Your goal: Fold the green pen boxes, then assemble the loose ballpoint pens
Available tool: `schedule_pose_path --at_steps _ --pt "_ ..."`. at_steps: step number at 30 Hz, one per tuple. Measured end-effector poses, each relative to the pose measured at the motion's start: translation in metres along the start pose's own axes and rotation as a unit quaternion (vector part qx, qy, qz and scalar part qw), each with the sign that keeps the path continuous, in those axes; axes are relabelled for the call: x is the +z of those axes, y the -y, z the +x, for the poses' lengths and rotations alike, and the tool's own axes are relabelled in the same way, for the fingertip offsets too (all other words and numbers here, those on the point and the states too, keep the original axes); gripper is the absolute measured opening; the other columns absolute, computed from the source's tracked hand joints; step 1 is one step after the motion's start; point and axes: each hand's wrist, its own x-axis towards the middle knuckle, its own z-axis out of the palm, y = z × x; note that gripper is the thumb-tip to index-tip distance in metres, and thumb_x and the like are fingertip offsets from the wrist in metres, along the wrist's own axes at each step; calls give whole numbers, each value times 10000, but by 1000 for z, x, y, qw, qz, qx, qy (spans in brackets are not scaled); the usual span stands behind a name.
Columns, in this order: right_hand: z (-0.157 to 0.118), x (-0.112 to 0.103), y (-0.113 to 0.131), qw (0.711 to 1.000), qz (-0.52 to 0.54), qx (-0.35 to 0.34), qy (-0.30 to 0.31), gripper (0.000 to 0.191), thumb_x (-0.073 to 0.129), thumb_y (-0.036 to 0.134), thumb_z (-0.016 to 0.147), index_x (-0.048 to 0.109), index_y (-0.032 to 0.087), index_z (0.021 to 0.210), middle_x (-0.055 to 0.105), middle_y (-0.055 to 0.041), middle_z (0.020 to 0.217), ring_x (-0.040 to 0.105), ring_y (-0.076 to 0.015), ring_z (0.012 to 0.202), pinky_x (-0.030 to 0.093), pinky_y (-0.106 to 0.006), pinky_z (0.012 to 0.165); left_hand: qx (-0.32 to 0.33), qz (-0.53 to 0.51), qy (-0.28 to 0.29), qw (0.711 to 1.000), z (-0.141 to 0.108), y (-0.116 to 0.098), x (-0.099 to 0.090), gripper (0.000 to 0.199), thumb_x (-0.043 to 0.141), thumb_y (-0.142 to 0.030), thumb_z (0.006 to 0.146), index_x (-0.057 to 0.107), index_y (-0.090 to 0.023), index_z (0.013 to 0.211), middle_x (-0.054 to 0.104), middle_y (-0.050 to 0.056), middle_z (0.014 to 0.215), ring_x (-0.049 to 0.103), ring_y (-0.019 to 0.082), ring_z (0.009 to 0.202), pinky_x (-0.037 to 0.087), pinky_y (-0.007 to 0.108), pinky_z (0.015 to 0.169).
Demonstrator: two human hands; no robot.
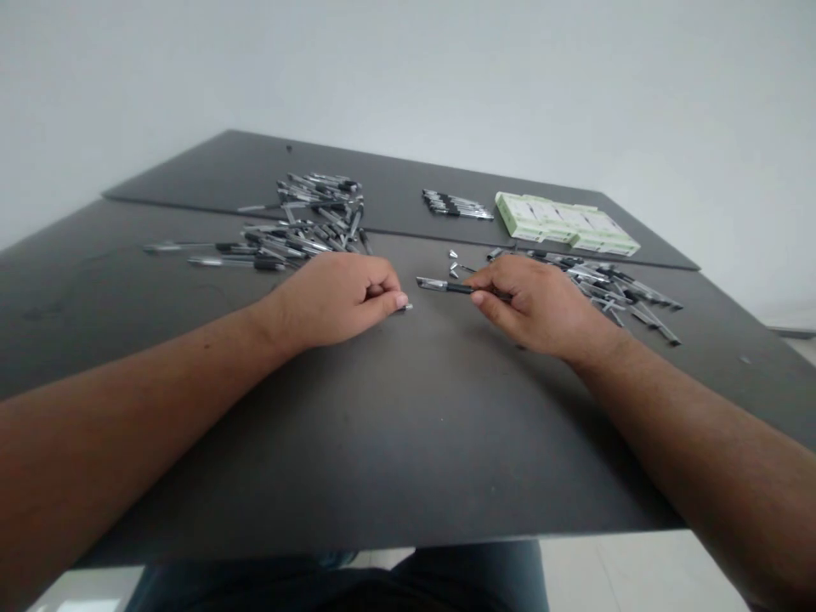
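Head view: both forearms reach across a dark tabletop (382,459), the hands close together.
Left hand (331,297): curled nearly shut, a small silver piece (406,307) showing at its fingertips.
Right hand (541,306): thumb and fingers pinch a black-and-silver pen (443,286), its tip toward the left hand.
Nearby: loose pen heaps (299,225) (612,285) on either side, small silver tips (452,265) just beyond the pen, pale green boxes (564,223) farther back.
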Motion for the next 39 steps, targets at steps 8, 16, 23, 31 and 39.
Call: schedule_pose_path --at_steps 8,16,23,31,39 --pt "12 -5 -54 991 -71 110 -19 298 686 328 1129 950 234 1228 934 -144 1177 869 -339 1105 708 -504 1021 48 31 -41 998 -1 3 6 270 681 -379 1124 836 -244 949 886 57 875 828 251 825 525 368 751" --pt "105 15 -115 966 -166 184 72 370 683 267 1102 961 202 1337 938 -191 1342 854 -388 1270 678 -512 1166 38 58 -14 998 2 6 12 239 714 -326 1162 849 -220 997 896 62 944 853 282 938 548 399 848" --pt "146 47 -153 946 -199 226 124 368 721 256 1048 985 222 1301 976 -137 1289 871 -349 1254 656 -407 1128 54 64 4 996 1 6 11 214 732 -297 1188 857 -207 1040 893 63 971 852 300 986 550 424 914" --pt "157 60 -170 931 -220 265 123 338 722 261 1075 974 230 1298 958 -154 1353 864 -356 1267 648 -415 1140 80 65 -1 995 0 7 11 213 727 -287 1187 841 -202 1028 866 62 951 825 286 941 539 419 886" --pt "159 62 -167 930 -215 282 95 301 744 251 1041 965 193 1237 949 -189 1243 850 -362 1163 657 -443 1090 88 63 -2 994 0 8 11 225 703 -288 1185 832 -209 1018 861 62 936 812 280 921 535 416 875"
